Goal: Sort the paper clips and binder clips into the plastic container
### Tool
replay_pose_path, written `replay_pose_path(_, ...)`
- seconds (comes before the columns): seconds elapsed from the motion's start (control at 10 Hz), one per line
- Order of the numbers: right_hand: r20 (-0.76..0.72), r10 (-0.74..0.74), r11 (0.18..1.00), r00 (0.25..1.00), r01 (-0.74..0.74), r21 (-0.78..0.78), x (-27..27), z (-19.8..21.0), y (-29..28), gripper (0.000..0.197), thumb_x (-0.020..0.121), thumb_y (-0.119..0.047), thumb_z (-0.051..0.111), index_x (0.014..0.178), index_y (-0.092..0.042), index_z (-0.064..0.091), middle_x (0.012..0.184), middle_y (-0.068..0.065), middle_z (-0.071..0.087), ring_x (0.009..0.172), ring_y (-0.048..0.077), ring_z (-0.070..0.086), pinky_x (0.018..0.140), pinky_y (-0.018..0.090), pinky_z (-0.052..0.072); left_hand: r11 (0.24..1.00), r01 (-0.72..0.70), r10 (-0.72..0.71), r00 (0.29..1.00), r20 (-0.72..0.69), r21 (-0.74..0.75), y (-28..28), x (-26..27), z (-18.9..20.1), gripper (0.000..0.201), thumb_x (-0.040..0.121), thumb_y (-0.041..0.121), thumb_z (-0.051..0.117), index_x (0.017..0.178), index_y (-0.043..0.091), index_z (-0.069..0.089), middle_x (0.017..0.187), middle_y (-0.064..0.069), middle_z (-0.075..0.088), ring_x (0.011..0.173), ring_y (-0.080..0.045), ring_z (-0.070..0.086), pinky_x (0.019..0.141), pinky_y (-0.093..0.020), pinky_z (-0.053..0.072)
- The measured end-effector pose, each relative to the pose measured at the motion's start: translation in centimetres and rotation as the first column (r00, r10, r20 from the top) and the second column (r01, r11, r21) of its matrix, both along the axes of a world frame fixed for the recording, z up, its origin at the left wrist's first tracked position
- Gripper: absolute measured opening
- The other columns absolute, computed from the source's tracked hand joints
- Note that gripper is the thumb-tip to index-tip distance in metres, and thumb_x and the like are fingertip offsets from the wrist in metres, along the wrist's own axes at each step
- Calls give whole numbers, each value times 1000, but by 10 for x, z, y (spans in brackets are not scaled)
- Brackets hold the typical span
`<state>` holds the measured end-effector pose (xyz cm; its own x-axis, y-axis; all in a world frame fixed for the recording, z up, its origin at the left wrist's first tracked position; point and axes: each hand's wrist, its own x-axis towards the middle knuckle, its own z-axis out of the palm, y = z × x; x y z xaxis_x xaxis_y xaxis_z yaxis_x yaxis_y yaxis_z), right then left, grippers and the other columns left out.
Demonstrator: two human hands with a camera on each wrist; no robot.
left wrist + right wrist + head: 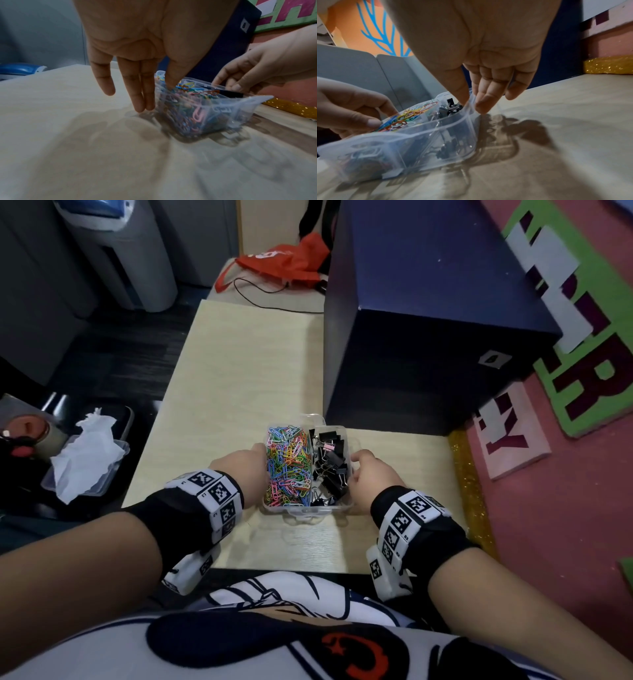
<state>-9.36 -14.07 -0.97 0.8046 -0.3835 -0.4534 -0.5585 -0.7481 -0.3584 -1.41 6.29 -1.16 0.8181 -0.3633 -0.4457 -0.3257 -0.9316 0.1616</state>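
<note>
A clear plastic container point(308, 510) point(240, 108) point(419, 142) sits near the front of the pale wooden table point(246, 371). Its left compartment holds several coloured paper clips point(287, 467) point(188, 92) point(406, 117). Its right compartment holds several black binder clips point(330, 470) point(452, 108). My left hand point(253, 460) point(157, 97) pinches the left wall, thumb inside and fingers outside. My right hand point(359, 467) point(471, 106) pinches the right wall the same way. I cannot tell whether the container is raised off the table.
A large dark blue box point(428, 337) stands just behind and right of the container. A gold glitter strip point(469, 484) runs along the table's right edge. A red bag point(284, 265) and black cable point(260, 292) lie far back. A clear tray with tissue point(85, 463) sits off the table's left.
</note>
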Motion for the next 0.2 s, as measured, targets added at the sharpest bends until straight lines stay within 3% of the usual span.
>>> replay_pose_path(0.2,-17,17,1000,1000,-17,16,2,18,-11,44,94,-35,51,134,-20,40,120,4,61,104,23,60,92,37,49,999,32,-32,999,10,30,11,22,5,45,96,45,42,130,16,41,113,-9,65,105,-29,60,86,-38,49)
